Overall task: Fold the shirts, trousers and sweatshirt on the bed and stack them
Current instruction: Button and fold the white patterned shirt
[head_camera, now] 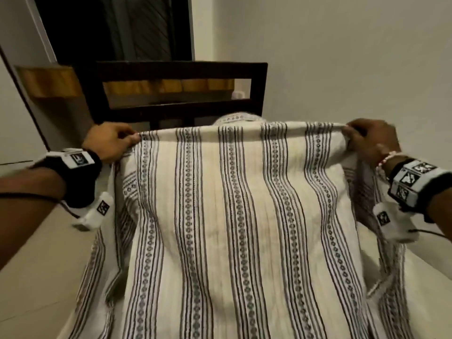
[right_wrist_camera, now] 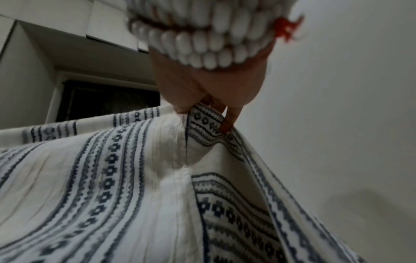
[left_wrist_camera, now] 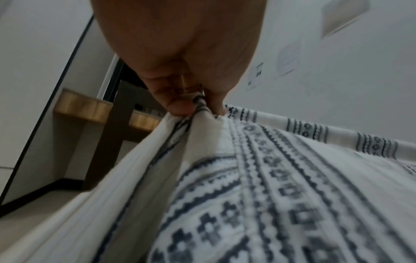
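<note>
Shirt (head_camera: pixel 234 216) shoulders are what we are pinching, left hand (head_camera: pixel 110 141) and right hand (head_camera: pixel 371 140) each closed on one, holding it up in the air (bed hidden) so the striped cloth hangs flat for folding.

No readable text; wall papers (left_wrist_camera: pixel 288 58) blurred.

left hand (left_wrist_camera: pixel 180 58) pinching striped shirt (left_wrist_camera: pixel 270 186) (blurred)

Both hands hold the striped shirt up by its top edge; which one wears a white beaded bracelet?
The right hand, pinching the striped shirt at its right corner. White beads circle that wrist. The left hand wears only a black strap.
</note>
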